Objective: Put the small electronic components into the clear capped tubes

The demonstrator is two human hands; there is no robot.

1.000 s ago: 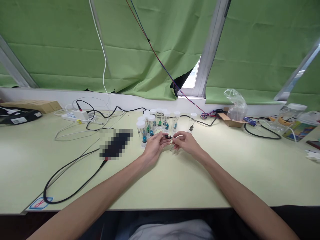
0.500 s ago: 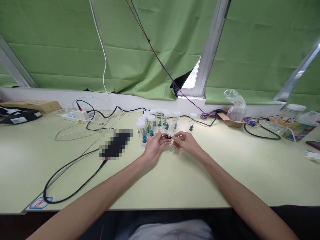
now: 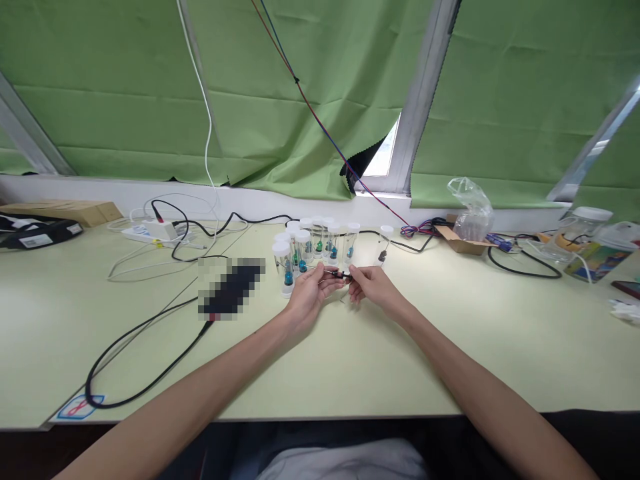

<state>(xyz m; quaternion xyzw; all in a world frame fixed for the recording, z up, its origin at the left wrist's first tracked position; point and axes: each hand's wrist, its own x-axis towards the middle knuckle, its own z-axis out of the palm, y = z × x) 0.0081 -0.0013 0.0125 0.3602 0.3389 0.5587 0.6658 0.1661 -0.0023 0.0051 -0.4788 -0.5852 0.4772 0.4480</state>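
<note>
Between my two hands, just above the table, lies a thin metal rod with a small black fitting [image 3: 342, 275]. My left hand [image 3: 311, 291] is closed on the rod with thumb and fingers, palm partly turned up. On the other side my right hand [image 3: 374, 285] pinches the black end of the same piece; its fingertips partly hide it. A thin, light sliver shows under the right fingers, too small to name. Right behind the hands stand several clear tubes [image 3: 283, 263] with white caps, holding blue, green or dark fittings on rods. One tube [image 3: 385, 245] with a dark fitting stands apart on the right.
A blurred-out dark device [image 3: 233, 290] with a black cable [image 3: 150, 399] lies left on the table [image 3: 400, 373]. Further back are a power strip [image 3: 150, 231], an open cardboard box [image 3: 465, 241] with a plastic bag, and a clear jar [image 3: 575, 233].
My right hand has shifted slightly right along the piece, and more of the black fitting shows between the hands. The left hand stays nearly in place.
</note>
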